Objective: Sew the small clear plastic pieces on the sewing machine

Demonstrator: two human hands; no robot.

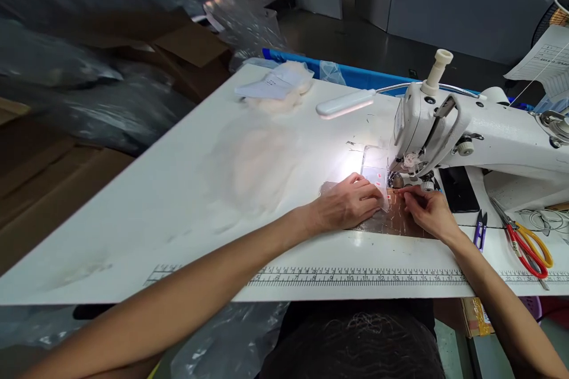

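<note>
At the sewing machine [502, 136], hands [349, 204] lie close, left on pink-marked sheet [374, 166]

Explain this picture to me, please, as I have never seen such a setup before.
A camera worn on the person's head looks forward and down; there is no robot, just two bare hands. A sewing machine stands on the right of the white table. The left hand touches a thin see-through piece with pinkish marks. The right hand is by the needle area, thumb and finger close together; whether they grip anything is unclear. Purple snips and scissors with red and yellow handles lie farther right.
</note>
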